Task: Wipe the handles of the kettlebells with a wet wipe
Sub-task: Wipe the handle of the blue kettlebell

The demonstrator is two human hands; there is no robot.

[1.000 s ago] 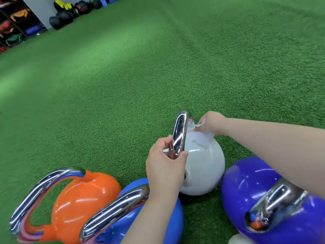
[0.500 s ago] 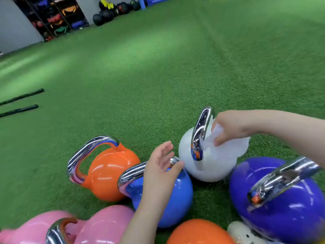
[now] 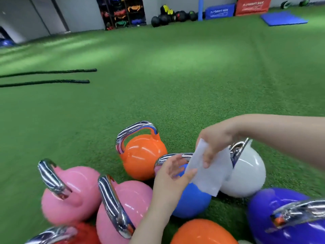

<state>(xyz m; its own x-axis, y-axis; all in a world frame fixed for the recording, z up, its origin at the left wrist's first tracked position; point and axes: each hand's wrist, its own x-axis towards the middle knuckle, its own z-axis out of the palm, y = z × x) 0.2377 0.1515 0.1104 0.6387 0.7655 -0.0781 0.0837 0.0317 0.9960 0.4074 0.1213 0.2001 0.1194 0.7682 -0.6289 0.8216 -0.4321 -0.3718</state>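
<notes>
Several kettlebells with chrome handles stand clustered on green turf. My right hand [image 3: 215,143] pinches a white wet wipe [image 3: 209,171] that hangs unfolded in front of the white kettlebell [image 3: 246,175] and above the blue kettlebell [image 3: 190,201]. My left hand [image 3: 171,175] is held open, fingers spread, over the blue kettlebell's handle [image 3: 168,157], with its thumb touching the wipe's lower left edge. An orange kettlebell [image 3: 142,155] stands behind, two pink ones [image 3: 73,192] [image 3: 130,203] to the left, a purple one [image 3: 284,219] at the right.
Another orange kettlebell [image 3: 202,233] and a red one [image 3: 77,235] lie at the bottom edge. Two black battle ropes [image 3: 52,76] stretch over the turf at left. Far back are medicine balls [image 3: 163,18], a rack, plyo boxes [image 3: 251,6] and a blue mat [image 3: 283,19].
My right hand lifted the wipe off the white kettlebell's handle and carried it left over the blue one. My left hand let go of the white handle, opened and met the wipe. The view tilted up.
</notes>
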